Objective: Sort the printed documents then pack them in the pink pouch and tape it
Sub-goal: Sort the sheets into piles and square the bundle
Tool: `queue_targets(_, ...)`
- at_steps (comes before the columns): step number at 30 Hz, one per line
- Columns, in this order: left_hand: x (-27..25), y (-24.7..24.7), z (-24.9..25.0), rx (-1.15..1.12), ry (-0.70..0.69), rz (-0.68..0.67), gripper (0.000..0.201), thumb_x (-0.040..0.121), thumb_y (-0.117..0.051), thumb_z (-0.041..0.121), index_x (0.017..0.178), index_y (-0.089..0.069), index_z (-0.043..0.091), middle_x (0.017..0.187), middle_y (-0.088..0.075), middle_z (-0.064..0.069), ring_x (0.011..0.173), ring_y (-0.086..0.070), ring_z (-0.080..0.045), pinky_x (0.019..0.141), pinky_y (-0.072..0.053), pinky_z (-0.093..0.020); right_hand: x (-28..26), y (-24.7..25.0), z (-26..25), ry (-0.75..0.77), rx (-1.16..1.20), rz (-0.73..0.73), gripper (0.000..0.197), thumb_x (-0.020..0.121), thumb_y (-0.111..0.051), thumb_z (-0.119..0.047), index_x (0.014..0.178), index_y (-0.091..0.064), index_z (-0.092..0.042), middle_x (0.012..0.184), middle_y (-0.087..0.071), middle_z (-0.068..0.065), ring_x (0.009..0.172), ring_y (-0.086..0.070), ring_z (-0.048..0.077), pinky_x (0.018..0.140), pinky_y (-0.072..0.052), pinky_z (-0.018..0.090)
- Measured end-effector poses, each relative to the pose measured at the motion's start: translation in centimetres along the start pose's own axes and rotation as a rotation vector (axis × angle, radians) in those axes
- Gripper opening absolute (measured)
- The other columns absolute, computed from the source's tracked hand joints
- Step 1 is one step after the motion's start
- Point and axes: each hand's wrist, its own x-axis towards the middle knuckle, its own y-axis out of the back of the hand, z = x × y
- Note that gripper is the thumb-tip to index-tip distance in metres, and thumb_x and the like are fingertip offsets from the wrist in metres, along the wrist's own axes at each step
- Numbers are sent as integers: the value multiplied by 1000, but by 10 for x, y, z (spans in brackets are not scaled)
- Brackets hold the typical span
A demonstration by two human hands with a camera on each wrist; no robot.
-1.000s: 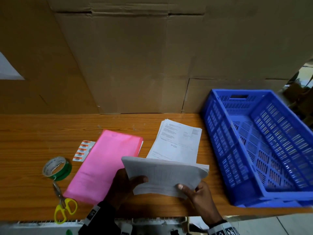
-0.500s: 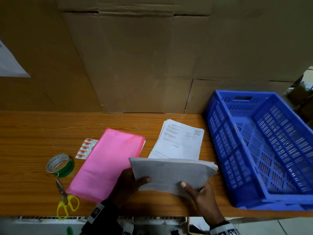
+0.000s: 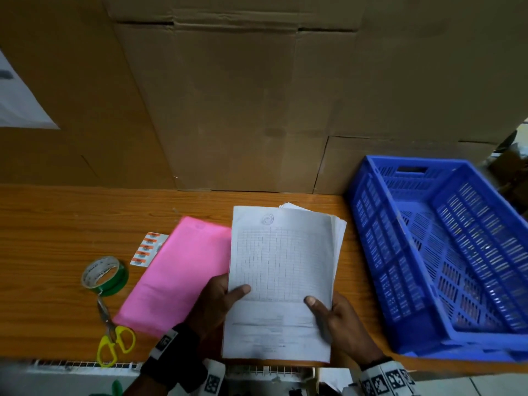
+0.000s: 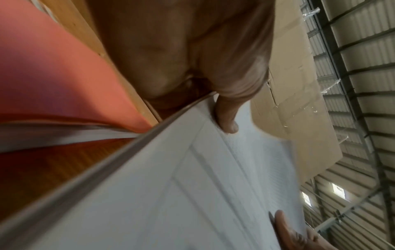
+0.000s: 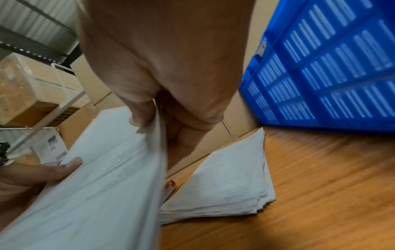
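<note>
I've got the white stack of printed documents (image 3: 281, 278) gripped at its near end, left hand (image 3: 217, 298) and right hand (image 3: 340, 315) each with thumb on top, fingers (image 5: 181, 135) probably curled underneath. Long axis points away from me. Flat pink plastic pouch (image 3: 177, 270) lies just left on the wooden table (image 3: 57, 224), nearer my left hand.

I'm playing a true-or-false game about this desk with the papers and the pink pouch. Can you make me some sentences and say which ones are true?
1. Both hands hold the stack of papers. True: the left hand and right hand grip its lower edges.
2. The blue crate is full of papers. False: nothing shows inside it.
3. The pink pouch lies flat on the table. True.
4. The tape roll sits on the pouch. False: it sits on the table, left of the pouch.
5. The scissors have yellow handles. True.
</note>
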Motion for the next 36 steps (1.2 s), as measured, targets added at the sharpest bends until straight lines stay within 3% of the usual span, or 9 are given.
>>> queue_targets(6,6,9,-2,100,-10,-64,23,92,-66,34,107,-72,18,104,-76,4,99,-71,-14,86,-55,-36,9,1,-11,30,-30,9,22,98,-59,-5,119,-66,-11,109,-77,0,103,-73,20,82,-58,29)
queue_targets(8,8,19,-10,279,4,31,27,86,-68,46,96,-71,20,93,-75,7,90,-70,-11,80,-54,-32,10,5,-12,-17,-3,77,18,97,-57,1,110,-68,-6,97,-79,0,91,-75,17,71,-57,22)
queue_targets(10,11,36,-28,486,28,176,23,80,-77,43,91,-68,24,88,-72,7,87,-67,-13,74,-51,-26,10,13,-8,-85,-9,132,15,97,-60,-2,108,-69,-1,92,-79,4,86,-75,20,73,-60,31)
queue_targets(13,9,52,-56,781,103,173,47,73,-81,48,112,-61,32,113,-59,5,105,-57,-23,82,-48,-31,9,27,2,-193,-44,181,11,95,-66,-11,103,-71,-5,89,-79,6,89,-74,29,85,-58,47)
queue_targets(16,-1,52,-74,1047,185,111,71,73,-76,50,135,-44,35,130,-44,0,115,-45,-29,91,-43,-39,5,33,7,-220,-24,205,3,92,-70,-8,91,-72,-9,81,-78,4,85,-73,28,76,-56,40)
queue_targets(21,-11,56,-74,738,-23,242,51,82,-70,2,123,-54,28,89,-60,8,82,-60,-12,82,-55,-39,4,35,13,-241,10,93,17,87,-75,-8,103,-72,-2,94,-79,8,88,-75,24,80,-56,36)
queue_targets(24,-14,63,-59,693,-46,328,36,85,-68,0,114,-62,20,78,-63,10,75,-61,-6,74,-52,-27,6,32,11,-295,62,-50,58,64,-86,-30,108,-71,4,102,-76,19,96,-74,35,89,-57,46)
queue_targets(28,-15,77,-44,669,-118,438,31,81,-71,-2,104,-66,18,68,-63,10,68,-59,1,63,-42,-19,9,21,1,-334,141,-127,25,85,-77,-7,103,-70,9,99,-75,24,85,-75,34,69,-60,34)
queue_targets(36,-12,78,-42,689,-183,435,23,83,-70,1,98,-69,18,88,-72,6,82,-65,-11,74,-51,-27,52,-31,0,-370,-41,-282,43,74,-78,-26,105,-74,3,103,-75,21,97,-73,37,89,-59,45)
